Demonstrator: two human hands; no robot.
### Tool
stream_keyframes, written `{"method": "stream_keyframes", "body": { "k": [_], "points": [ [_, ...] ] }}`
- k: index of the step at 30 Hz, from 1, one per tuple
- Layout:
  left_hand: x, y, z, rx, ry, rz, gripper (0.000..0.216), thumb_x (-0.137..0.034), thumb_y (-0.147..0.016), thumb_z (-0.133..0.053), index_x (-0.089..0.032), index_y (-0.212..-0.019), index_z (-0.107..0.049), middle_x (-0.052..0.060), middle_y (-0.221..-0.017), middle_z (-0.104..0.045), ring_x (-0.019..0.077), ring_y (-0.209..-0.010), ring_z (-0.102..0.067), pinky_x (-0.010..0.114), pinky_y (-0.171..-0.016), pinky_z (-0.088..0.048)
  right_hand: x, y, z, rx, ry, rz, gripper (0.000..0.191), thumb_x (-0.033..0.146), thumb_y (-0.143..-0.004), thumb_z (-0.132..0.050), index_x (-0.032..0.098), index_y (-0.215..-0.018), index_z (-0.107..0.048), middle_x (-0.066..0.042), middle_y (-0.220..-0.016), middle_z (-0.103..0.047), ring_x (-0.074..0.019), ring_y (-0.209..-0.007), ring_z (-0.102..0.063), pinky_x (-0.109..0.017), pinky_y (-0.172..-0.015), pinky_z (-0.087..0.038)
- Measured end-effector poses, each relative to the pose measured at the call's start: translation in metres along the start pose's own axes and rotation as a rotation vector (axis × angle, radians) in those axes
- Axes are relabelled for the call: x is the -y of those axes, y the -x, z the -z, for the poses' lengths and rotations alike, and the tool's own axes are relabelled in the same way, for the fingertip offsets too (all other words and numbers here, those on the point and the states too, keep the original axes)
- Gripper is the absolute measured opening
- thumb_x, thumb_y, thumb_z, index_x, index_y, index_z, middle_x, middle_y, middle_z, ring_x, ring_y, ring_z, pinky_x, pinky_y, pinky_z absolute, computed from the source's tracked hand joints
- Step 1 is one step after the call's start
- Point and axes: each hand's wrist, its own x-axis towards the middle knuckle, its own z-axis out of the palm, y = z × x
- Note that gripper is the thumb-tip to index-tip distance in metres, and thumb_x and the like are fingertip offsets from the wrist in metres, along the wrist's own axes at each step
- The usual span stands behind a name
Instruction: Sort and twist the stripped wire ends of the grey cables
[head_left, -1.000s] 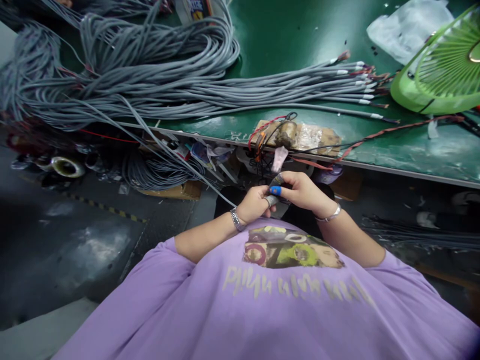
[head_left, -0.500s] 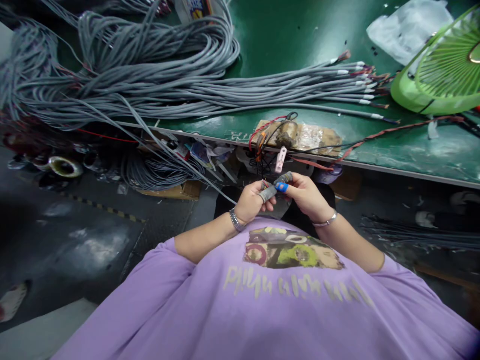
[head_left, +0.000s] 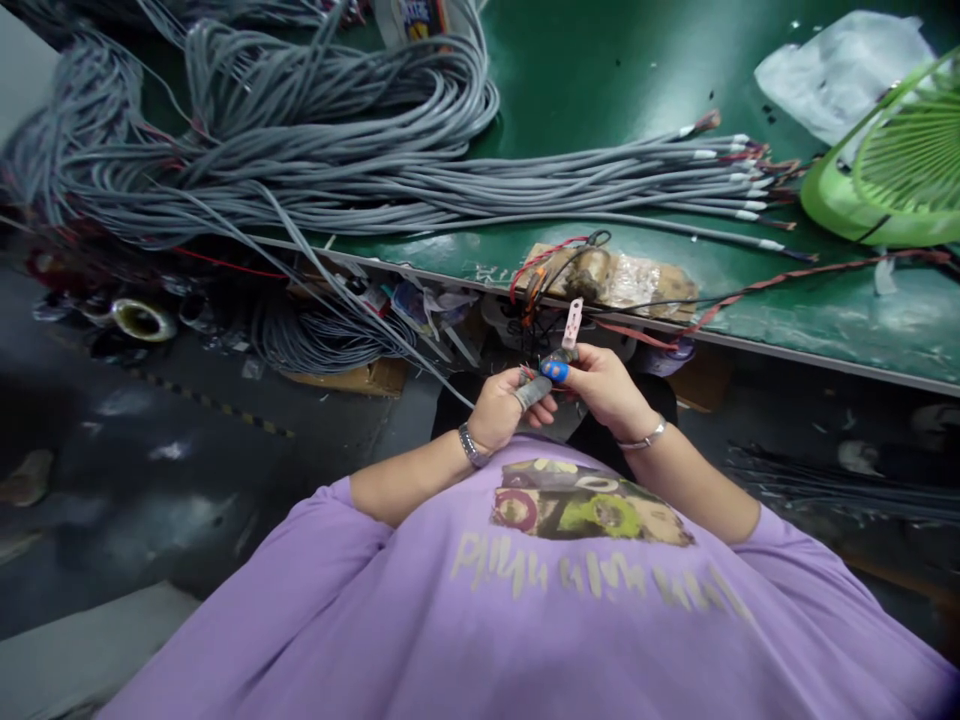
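Observation:
In front of my lap, below the table edge, my left hand (head_left: 501,408) is closed around the end of a grey cable (head_left: 442,383), which runs down to it from the bundle above. Thin coloured wires show at the fingertips. My right hand (head_left: 606,390) meets it, with thumb and forefinger pinched on those wires. Tape wraps some fingers of both hands, blue on the right thumb. Just above the right hand hangs a pale pink tag-like piece (head_left: 573,324). The exact wire ends are hidden by the fingers.
Many grey cables (head_left: 360,190) lie along the green table (head_left: 600,60), stripped ends toward the right. A green fan (head_left: 847,190) and plastic bag (head_left: 840,70) stand at right. A taped cardboard piece (head_left: 622,280) with wires sits on the front edge. Coiled cable (head_left: 322,340) lies below.
My right hand has shifted slightly left and down, its fingers now closer against the left fingertips. The view has moved a little, so the table things sit farther right.

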Motion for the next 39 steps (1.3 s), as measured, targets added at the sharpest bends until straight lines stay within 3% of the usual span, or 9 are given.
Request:
{"method": "stream_keyframes", "body": {
  "k": [10, 16, 21, 24, 26, 28, 30, 34, 39],
  "points": [
    [-0.001, 0.001, -0.001, -0.028, 0.033, -0.011, 0.044, -0.055, -0.07, -0.075, -0.014, -0.071, -0.058, 0.002, -0.063, -0.067, 0.0092, -0.044, -0.06, 0.018, -0.04, -0.042, -0.002, 0.006, 0.0, 0.033, -0.042, 0.053, 0.04, 0.046, -0.06, -0.087, 0.016, -0.077, -0.068, 0.002, -0.064, -0.06, -0.0079, -0.053, -0.046, -0.021, -0.046, -0.036],
    [-0.011, 0.006, -0.002, -0.027, 0.088, 0.002, 0.043, -0.052, -0.067, -0.078, -0.014, -0.073, -0.058, -0.001, -0.057, -0.063, 0.0081, -0.04, -0.057, 0.016, -0.035, -0.032, -0.008, 0.0, 0.018, 0.061, -0.229, -0.045, 0.046, 0.059, -0.065, -0.08, 0.018, -0.075, -0.061, 0.003, -0.065, -0.057, -0.0072, -0.049, -0.041, -0.023, -0.047, -0.041],
    [-0.023, 0.006, -0.006, 0.079, 0.16, 0.054, 0.042, -0.048, -0.065, -0.08, -0.015, -0.075, -0.057, -0.001, -0.054, -0.063, 0.0072, -0.035, -0.053, 0.016, -0.032, -0.022, 0.007, -0.013, 0.021, 0.138, -0.354, -0.18, 0.052, 0.071, -0.075, -0.064, 0.02, -0.079, -0.058, 0.0, -0.069, -0.061, -0.0087, -0.049, -0.044, -0.023, -0.047, -0.041],
    [-0.029, 0.001, -0.01, 0.133, 0.185, 0.068, 0.04, -0.046, -0.064, -0.08, -0.014, -0.077, -0.058, -0.001, -0.054, -0.063, 0.0062, -0.034, -0.051, 0.015, -0.032, -0.019, 0.015, -0.017, 0.014, 0.213, -0.328, -0.159, 0.053, 0.072, -0.074, -0.065, 0.02, -0.078, -0.057, 0.002, -0.062, -0.056, -0.0087, -0.048, -0.042, -0.023, -0.048, -0.04],
    [-0.033, -0.003, -0.011, 0.136, 0.187, 0.074, 0.04, -0.044, -0.064, -0.081, -0.014, -0.077, -0.058, -0.001, -0.054, -0.062, 0.0057, -0.033, -0.05, 0.015, -0.032, -0.018, 0.015, -0.019, 0.009, 0.13, -0.268, -0.048, 0.053, 0.071, -0.069, -0.071, 0.02, -0.075, -0.055, 0.005, -0.057, -0.05, -0.0076, -0.046, -0.036, -0.023, -0.046, -0.036],
    [-0.034, -0.005, -0.012, 0.139, 0.178, 0.09, 0.04, -0.044, -0.064, -0.081, -0.014, -0.076, -0.057, -0.001, -0.054, -0.062, 0.0057, -0.034, -0.05, 0.015, -0.032, -0.019, 0.011, -0.021, 0.005, -0.04, -0.192, 0.093, 0.055, 0.072, -0.065, -0.073, 0.021, -0.072, -0.053, 0.006, -0.055, -0.047, -0.0069, -0.046, -0.033, -0.023, -0.045, -0.032],
    [-0.034, -0.007, -0.012, 0.147, 0.171, 0.113, 0.04, -0.043, -0.063, -0.081, -0.014, -0.076, -0.056, -0.001, -0.053, -0.061, 0.006, -0.034, -0.049, 0.015, -0.033, -0.019, 0.007, -0.023, 0.001, -0.156, -0.143, 0.166, 0.059, 0.078, -0.067, -0.067, 0.021, -0.071, -0.052, 0.005, -0.057, -0.048, -0.0074, -0.046, -0.035, -0.023, -0.045, -0.03],
    [-0.033, -0.01, -0.011, 0.15, 0.181, 0.135, 0.039, -0.041, -0.06, -0.081, -0.014, -0.075, -0.057, -0.001, -0.05, -0.06, 0.0059, -0.032, -0.047, 0.016, -0.032, -0.018, 0.007, -0.028, -0.004, -0.046, -0.239, 0.05, 0.068, 0.088, -0.069, -0.051, 0.021, -0.076, -0.056, 0.0, -0.065, -0.056, -0.0111, -0.053, -0.047, -0.026, -0.05, -0.039],
    [-0.034, -0.01, -0.012, 0.14, 0.157, 0.151, 0.037, -0.041, -0.061, -0.08, -0.015, -0.075, -0.058, -0.002, -0.05, -0.059, 0.0052, -0.032, -0.045, 0.016, -0.032, -0.02, 0.013, -0.033, -0.007, -0.022, -0.37, -0.036, 0.066, 0.087, -0.067, -0.057, 0.021, -0.077, -0.055, 0.0, -0.065, -0.058, -0.013, -0.056, -0.052, -0.027, -0.053, -0.043]
  ]
}}
